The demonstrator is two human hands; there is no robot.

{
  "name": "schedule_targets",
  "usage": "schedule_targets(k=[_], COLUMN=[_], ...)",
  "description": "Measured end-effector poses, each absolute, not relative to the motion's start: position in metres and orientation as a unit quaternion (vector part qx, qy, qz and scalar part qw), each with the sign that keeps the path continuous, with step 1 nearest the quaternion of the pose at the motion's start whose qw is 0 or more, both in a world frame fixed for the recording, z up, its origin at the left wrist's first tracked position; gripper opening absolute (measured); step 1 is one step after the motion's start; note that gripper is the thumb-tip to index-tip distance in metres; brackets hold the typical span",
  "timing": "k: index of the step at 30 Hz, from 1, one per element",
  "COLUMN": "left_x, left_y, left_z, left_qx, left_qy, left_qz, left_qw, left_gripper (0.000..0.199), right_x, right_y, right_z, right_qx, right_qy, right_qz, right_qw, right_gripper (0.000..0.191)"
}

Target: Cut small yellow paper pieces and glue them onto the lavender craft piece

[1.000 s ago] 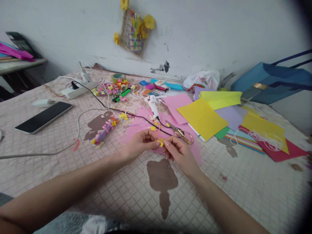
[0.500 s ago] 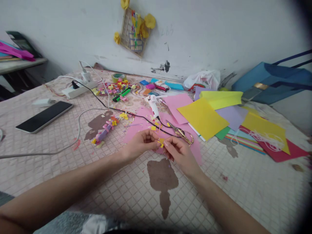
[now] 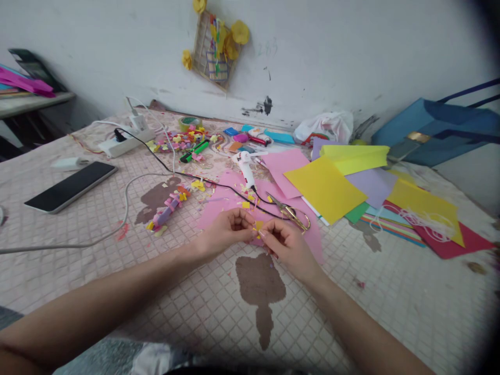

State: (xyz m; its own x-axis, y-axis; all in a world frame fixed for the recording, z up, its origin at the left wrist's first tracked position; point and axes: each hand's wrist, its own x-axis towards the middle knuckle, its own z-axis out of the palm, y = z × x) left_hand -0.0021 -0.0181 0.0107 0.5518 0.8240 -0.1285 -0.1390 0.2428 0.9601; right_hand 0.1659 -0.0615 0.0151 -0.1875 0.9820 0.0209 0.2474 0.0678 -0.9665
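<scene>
Between my fingertips is a small piece of yellow paper (image 3: 258, 226). My left hand (image 3: 234, 227) pinches it from the left, thumb against forefinger. From the right, my right hand (image 3: 283, 237) closes on the same piece with thumb and fingertips. Both hands hover over the near edge of a pink sheet (image 3: 230, 186) strewn with paper scraps. Gold-handled scissors (image 3: 291, 213) lie just beyond my right hand. A white glue gun (image 3: 246, 169) rests farther back on the sheet. To the left lies a purple paper roll (image 3: 167, 212) decorated with small coloured pieces.
A black cable (image 3: 226, 186) crosses the table behind my hands. Coloured sheets (image 3: 326, 187) are heaped at right, near a blue bag (image 3: 437, 130). At left lie a phone (image 3: 72, 186) and a power strip (image 3: 127, 144). Paper flowers (image 3: 179, 139) and a green cutter (image 3: 194, 151) sit farther back.
My right fingertips have shifted slightly left, closer to my left ones, and the yellow piece shows less between them. The things on the table have stayed put.
</scene>
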Motion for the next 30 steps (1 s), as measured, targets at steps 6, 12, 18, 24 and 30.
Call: schedule_targets(k=[6, 12, 18, 24, 30], left_x=[-0.0037, -0.0044, -0.0059, -0.0073, -0.0073], left_y=[-0.0175, -0.0191, -0.0194, -0.0163, -0.0144], left_z=[0.0122, 0.0111, 0.0135, 0.0151, 0.0152], left_qx=[0.562, 0.562, 0.535, 0.562, 0.629], left_qy=[0.335, 0.343, 0.342, 0.33, 0.338], left_qz=[0.283, 0.238, 0.241, 0.206, 0.239], left_qw=[0.701, 0.714, 0.734, 0.73, 0.658], left_gripper=[0.023, 0.022, 0.021, 0.024, 0.024], right_x=[0.1669, 0.1661, 0.1654, 0.1682, 0.1674], right_y=[-0.0615, -0.0619, -0.0605, -0.0595, -0.0599], right_z=[0.013, 0.0139, 0.0136, 0.0122, 0.0125], right_qx=[-0.507, -0.509, -0.485, -0.492, -0.506], right_qy=[-0.621, -0.614, -0.571, -0.595, -0.587], right_qz=[0.432, 0.449, 0.537, 0.511, 0.516], right_qw=[0.413, 0.404, 0.388, 0.378, 0.365], right_gripper=[0.017, 0.019, 0.027, 0.023, 0.026])
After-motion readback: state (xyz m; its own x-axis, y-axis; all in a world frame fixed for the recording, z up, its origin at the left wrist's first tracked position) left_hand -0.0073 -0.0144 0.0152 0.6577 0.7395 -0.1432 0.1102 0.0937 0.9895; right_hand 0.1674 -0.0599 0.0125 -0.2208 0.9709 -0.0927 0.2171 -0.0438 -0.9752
